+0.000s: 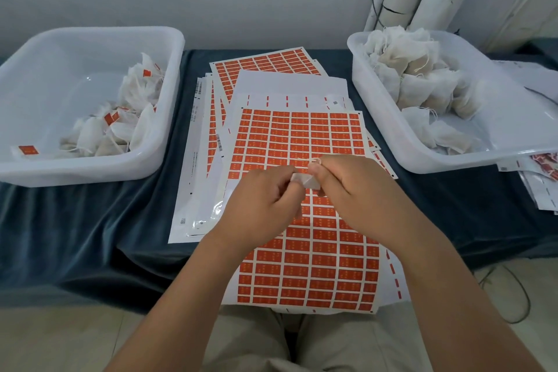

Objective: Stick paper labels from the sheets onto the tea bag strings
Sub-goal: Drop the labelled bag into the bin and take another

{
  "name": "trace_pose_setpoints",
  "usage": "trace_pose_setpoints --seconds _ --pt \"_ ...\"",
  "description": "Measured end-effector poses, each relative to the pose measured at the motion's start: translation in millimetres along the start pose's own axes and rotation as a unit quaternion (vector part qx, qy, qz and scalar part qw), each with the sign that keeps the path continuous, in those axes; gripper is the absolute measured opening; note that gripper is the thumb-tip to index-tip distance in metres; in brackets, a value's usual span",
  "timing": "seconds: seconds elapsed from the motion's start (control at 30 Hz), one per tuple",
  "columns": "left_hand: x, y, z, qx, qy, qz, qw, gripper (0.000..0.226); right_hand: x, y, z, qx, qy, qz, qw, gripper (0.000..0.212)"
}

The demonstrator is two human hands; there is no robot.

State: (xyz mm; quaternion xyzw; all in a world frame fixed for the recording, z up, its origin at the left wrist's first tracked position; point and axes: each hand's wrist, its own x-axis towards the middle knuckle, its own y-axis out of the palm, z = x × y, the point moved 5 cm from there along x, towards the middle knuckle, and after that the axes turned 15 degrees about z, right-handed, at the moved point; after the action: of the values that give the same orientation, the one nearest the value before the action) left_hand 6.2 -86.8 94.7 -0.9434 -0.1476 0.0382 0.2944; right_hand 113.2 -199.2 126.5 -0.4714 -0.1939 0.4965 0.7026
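Both hands are up close together over the counter (90, 220), just above the top sheet (302, 136) of orange labels. The left hand (259, 202) and the right hand (353, 190) each pinch one end of a small white piece (306, 182), with fingers curled tight. I cannot tell if it is a label seen from its white back or a corner of a tea bag. A thin loop of string (315, 161) pokes up at the right hand's fingertips, so I think this is the sticking step. To do it well, the string should lie flat across the middle of the sticky side, not near an edge. Then the label should fold over so its two halves meet neatly. A slow, firm squeeze from the fold outward would help, as a crooked fold leaves sticky bits showing and they grab other bags. The finished one likely belongs in the left tub (90, 172), where the labelled tea bags (99, 136) lie. The plain tea bags (422, 75) wait in the right tub (422, 160), well apart from the hands.
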Motion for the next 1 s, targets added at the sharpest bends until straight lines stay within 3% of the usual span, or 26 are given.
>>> trace_pose_setpoints --seconds 0.17,0.43,0.6,0.8,1.0 --pt "0 0 1 -0.039 0.011 -0.015 0.999 0.040 4 8 1 -0.016 -0.003 0.003 1.000 0.028" --pt "-6 2 7 -0.189 -0.026 -0.049 0.980 0.021 -1 14 -7 0.099 0.009 -0.036 0.994 0.034" --pt "-11 4 11 -0.242 -0.067 -0.061 0.966 0.028 -3 25 -9 0.105 0.029 -0.042 0.993 0.034" --pt "-15 1 15 -0.222 -0.054 -0.043 0.973 0.022 -6 35 -14 0.139 0.046 -0.053 0.988 0.036" --pt "-15 0 16 -0.133 -0.067 -0.010 0.989 0.026 -5 36 -15 0.108 0.043 -0.045 0.992 0.033"
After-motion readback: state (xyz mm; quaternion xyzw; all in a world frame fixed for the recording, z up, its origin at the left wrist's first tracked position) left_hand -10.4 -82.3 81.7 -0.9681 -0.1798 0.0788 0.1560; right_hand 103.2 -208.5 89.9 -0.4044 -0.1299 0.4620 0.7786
